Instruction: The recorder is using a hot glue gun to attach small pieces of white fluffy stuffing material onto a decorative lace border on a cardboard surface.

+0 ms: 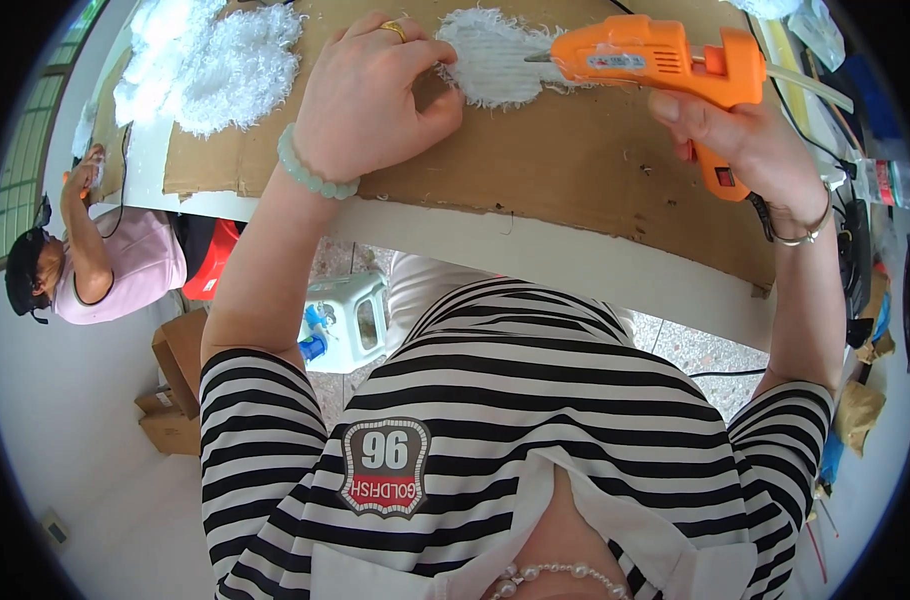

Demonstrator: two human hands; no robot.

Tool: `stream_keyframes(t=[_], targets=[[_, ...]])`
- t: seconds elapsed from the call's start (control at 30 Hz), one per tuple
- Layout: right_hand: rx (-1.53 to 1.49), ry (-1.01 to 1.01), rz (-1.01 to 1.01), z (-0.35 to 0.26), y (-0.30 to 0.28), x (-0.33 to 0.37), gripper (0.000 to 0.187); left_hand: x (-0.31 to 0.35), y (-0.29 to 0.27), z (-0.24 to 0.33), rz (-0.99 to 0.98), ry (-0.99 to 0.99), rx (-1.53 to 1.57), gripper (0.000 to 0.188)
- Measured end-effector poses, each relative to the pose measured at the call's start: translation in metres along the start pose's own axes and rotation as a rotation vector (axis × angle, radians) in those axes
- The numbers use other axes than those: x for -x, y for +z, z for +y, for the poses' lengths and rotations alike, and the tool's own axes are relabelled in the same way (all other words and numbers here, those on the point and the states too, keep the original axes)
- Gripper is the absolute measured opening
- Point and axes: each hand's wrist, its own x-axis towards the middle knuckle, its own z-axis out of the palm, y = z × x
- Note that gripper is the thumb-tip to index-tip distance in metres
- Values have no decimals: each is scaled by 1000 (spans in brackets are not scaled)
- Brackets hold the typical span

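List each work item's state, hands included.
Fringed white piece: flat, ribbed face up
Orange hot-glue gun: held, nozzle over fringed piece
Red switch: setting unreadable
Glue stick: partly inserted, rear end protruding
Left hand: fingers bent at piece's edge
Right hand: gripping glue gun
White fluffy pieces: heaped
Cardboard sheet: spread flat

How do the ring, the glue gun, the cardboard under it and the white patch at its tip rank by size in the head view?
Largest to smallest:
1. cardboard
2. glue gun
3. white patch
4. ring
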Motion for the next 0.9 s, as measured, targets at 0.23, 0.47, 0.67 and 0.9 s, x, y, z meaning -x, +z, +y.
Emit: stream_keyframes(t=[0.23, 0.47, 0.67, 0.9], targets=[[116, 99, -128, -19, 33, -22, 32, -1, 0, 8, -5, 18, -150, 40], [189, 95, -142, -31, 39, -30, 33, -2, 3, 3, 20, 16, -179, 39], [218, 75, -174, -29, 40, -28, 34, -3, 3, 5, 20, 25, -192, 38], [177, 76, -140, -25, 36, -24, 33, -4, 3, 4, 30, 46, -204, 37]])
